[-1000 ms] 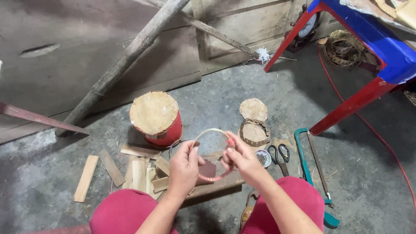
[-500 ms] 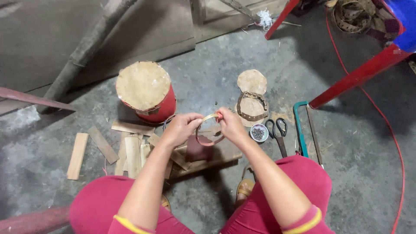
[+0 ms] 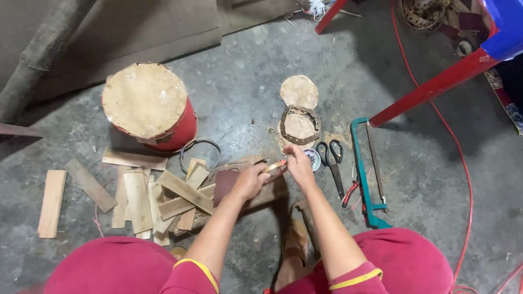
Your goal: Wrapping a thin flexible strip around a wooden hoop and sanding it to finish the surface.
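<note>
Scissors (image 3: 330,163), hacksaw (image 3: 368,174), wood slats (image 3: 163,196), red drum (image 3: 150,106)

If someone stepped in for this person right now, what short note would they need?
Left hand: gripping one end of a thin bent bamboo strip.
Right hand: pinching its other end, low over a brown sanding sheet.
Nearby: pile of flat bamboo slats, red drum with tan skin top, black scissors, green-framed hacksaw.
Done: slats cut.
Left: cannot tell.
</note>
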